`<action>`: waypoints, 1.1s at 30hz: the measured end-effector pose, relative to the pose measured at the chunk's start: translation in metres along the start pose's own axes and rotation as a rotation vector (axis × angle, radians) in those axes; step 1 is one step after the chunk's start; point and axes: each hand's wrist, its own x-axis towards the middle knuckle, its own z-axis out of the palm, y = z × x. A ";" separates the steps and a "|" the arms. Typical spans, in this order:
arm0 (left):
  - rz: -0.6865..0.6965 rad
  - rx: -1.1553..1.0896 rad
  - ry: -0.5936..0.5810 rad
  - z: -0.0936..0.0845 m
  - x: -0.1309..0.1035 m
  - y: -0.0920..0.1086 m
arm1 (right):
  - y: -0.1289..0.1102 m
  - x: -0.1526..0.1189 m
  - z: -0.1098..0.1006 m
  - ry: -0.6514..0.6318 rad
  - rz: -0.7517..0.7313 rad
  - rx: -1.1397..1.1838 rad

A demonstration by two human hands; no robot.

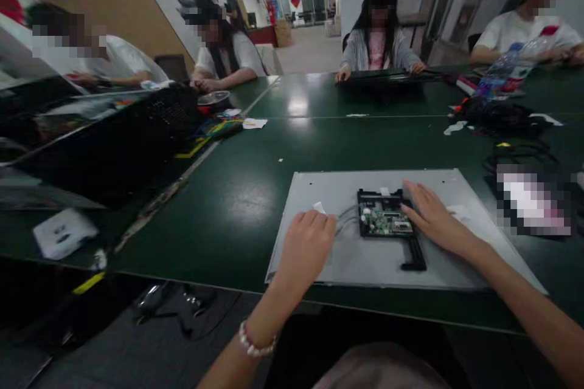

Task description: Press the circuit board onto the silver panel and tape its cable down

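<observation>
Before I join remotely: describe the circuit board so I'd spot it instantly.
On the long dark green table, find the flat grey panel directly in front of the camera wearer. Between their left hand and right hand lies a black frame on that panel. The circuit board sits in it: green and dotted with small components, unlike the black frame and grey panel.

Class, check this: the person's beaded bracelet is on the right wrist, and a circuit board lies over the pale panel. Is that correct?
Wrong side: the head view shows the beaded bracelet on the left wrist; the circuit board does lie over the pale panel.
</observation>
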 end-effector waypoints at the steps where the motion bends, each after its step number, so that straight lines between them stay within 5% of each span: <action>1: 0.004 -0.002 -0.008 0.002 -0.003 0.007 | 0.000 0.000 0.000 0.008 0.003 0.001; 9: -0.032 -0.083 -0.069 0.007 -0.015 0.047 | 0.008 -0.001 0.005 0.027 0.012 0.004; 18: -0.223 -0.215 0.149 0.022 -0.014 0.035 | 0.003 0.000 0.000 0.017 0.021 0.034; 26: -0.355 -0.207 0.013 0.042 -0.016 0.035 | 0.002 0.000 -0.001 -0.005 0.029 0.040; 33: -0.392 -0.229 -0.115 0.035 -0.011 0.036 | 0.003 0.000 -0.003 -0.001 0.052 0.052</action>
